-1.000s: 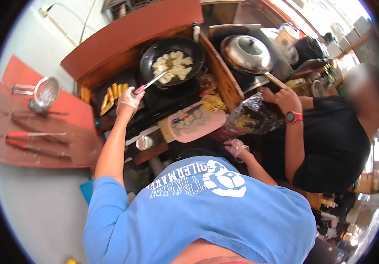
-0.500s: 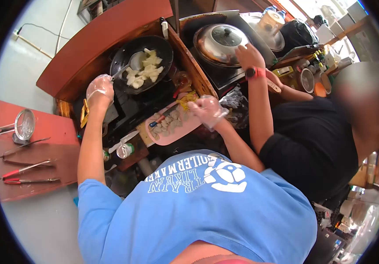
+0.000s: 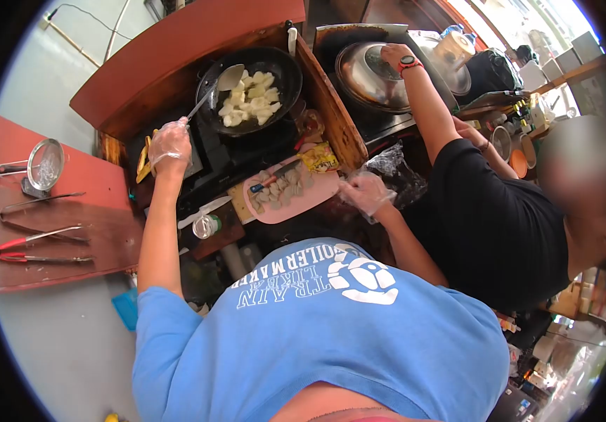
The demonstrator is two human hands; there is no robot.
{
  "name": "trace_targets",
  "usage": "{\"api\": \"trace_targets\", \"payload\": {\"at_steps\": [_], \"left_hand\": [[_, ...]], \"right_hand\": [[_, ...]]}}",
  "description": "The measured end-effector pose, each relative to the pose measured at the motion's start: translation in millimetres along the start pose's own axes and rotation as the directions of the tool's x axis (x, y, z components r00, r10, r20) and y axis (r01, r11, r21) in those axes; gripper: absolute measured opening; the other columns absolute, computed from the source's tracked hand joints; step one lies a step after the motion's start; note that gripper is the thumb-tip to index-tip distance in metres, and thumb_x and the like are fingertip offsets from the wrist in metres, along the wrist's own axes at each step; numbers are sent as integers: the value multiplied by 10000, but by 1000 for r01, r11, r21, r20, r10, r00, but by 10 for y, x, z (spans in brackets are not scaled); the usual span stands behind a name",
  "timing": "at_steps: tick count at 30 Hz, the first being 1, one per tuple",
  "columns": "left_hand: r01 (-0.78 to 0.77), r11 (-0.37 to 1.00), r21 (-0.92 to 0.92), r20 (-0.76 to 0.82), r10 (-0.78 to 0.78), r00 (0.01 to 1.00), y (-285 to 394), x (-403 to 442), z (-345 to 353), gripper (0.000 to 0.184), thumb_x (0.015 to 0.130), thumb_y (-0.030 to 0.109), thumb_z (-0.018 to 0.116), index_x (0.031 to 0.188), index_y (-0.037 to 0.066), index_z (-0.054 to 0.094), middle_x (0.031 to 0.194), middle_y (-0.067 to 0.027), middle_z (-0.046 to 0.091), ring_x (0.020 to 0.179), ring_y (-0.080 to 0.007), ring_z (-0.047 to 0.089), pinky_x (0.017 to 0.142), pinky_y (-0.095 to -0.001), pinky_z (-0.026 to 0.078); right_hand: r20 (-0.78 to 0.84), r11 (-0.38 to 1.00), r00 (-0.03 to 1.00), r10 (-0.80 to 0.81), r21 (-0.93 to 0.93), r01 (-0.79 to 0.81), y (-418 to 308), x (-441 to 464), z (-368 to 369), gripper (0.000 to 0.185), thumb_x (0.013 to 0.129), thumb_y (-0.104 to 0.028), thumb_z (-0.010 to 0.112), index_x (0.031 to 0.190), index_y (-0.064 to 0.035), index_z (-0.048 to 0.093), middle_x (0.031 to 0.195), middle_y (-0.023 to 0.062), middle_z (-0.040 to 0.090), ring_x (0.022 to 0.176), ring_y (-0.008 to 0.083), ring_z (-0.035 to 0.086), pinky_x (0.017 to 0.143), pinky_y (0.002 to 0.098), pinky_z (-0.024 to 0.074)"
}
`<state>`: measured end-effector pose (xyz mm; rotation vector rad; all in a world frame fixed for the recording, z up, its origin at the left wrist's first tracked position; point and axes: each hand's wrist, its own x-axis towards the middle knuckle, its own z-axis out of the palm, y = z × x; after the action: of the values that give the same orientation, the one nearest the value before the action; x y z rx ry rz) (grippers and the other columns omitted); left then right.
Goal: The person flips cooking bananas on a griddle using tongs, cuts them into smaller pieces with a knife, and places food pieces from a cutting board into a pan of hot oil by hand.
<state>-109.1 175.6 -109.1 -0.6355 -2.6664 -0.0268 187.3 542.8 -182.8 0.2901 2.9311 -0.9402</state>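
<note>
The left hand (image 3: pixel 170 146), in a clear plastic glove, is closed around the handle of a long metal ladle (image 3: pixel 231 77), whose bowl lies within the rim of a dark wok (image 3: pixel 291 81), just beside the pale food pieces (image 3: pixel 250 100) gathered there; whether the bowl touches the wok wall cannot be told. The right hand (image 3: pixel 366 193), gloved the same way, is at the right end of a pink cutting board (image 3: pixel 325 186) — its fingers are bent near the edge, and I cannot tell whether they grip anything. On the board lie greyish pieces (image 3: pixel 290 188) and a tool with a blue and red handle (image 3: pixel 266 181), with a yellow packet (image 3: pixel 320 157) at its far right corner. Left of the board are a white-handled knife (image 3: pixel 208 209) and a jar (image 3: pixel 206 226). Yellow fried sticks (image 3: pixel 144 160) show just beside the left hand. Further left, a strainer (image 3: pixel 45 165) and red-handled tongs (image 3: pixel 39 238) are at a red panel (image 3: pixel 110 228). To the right, a co-worker in a black shirt (image 3: pixel 489 218) has one hand (image 3: pixel 396 56) on top of a lidded pan (image 3: pixel 366 81) — a red watch (image 3: pixel 408 63) circles that wrist.
</note>
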Motion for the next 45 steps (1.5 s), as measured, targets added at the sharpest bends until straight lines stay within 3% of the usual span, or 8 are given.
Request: {"api": "trace_targets", "payload": {"at_steps": [4,14,25,28,31,34,35,45], "left_hand": [[-95,993,67,-84,101,991,-112,-67,-290,195,952,178,568,998,130,751,892,-71,719,869,-270,702,782,-410,565],[-103,994,33,-133,107,985,-295,-190,-484,238,980,234,554,953,96,746,931,-103,731,863,-296,711,764,-421,573],[-100,993,-63,-164,88,982,-403,-148,-182,234,959,164,519,1021,100,736,1004,-127,731,901,-303,716,799,-418,581],[49,998,-35,12,-49,999,-317,-193,-24,243,941,145,513,1050,110,727,1027,-123,731,922,-301,719,811,-431,586],[-104,992,-72,-8,104,995,-250,-204,138,248,934,148,516,1058,104,727,1039,-123,731,921,-310,717,800,-432,587],[0,986,-170,3,1,1000,47,-198,41,256,934,149,513,1068,99,726,1049,-115,731,952,-297,712,818,-419,583],[-91,977,-192,-70,79,994,71,-204,136,260,940,158,510,1068,97,728,1039,-116,733,958,-298,711,817,-418,584],[-145,989,-2,-10,145,989,-101,-241,-10,225,972,170,499,937,92,707,943,-116,729,886,-287,730,725,-416,601]], "right_hand": [[79,948,956,282,131,-290,72,-444,-113,473,903,-492,606,737,-83,775,697,165,698,697,339,698,699,444,541],[109,888,907,406,188,-420,67,-1164,207,480,907,-492,622,722,-71,761,663,115,705,673,252,707,692,400,540],[28,974,974,224,5,-225,-22,-1282,425,426,913,-435,653,729,-65,753,687,81,730,664,212,716,659,350,544],[68,973,975,212,74,-217,-100,-1223,452,413,914,-427,655,742,-66,756,692,94,727,660,225,714,654,356,542],[85,979,978,190,61,-196,-162,-1166,455,411,916,-424,652,753,-61,756,689,111,718,652,246,708,649,369,538],[107,977,973,203,37,-208,-266,-1118,467,425,917,-436,646,762,-55,753,690,124,713,653,264,703,647,388,531],[136,970,963,233,38,-240,-290,-1121,479,434,916,-445,643,767,-53,753,695,129,714,659,270,703,649,398,528],[87,976,973,212,24,-215,-253,-1282,774,454,922,-463,621,762,-61,759,709,135,717,699,291,701,687,418,532]]}}
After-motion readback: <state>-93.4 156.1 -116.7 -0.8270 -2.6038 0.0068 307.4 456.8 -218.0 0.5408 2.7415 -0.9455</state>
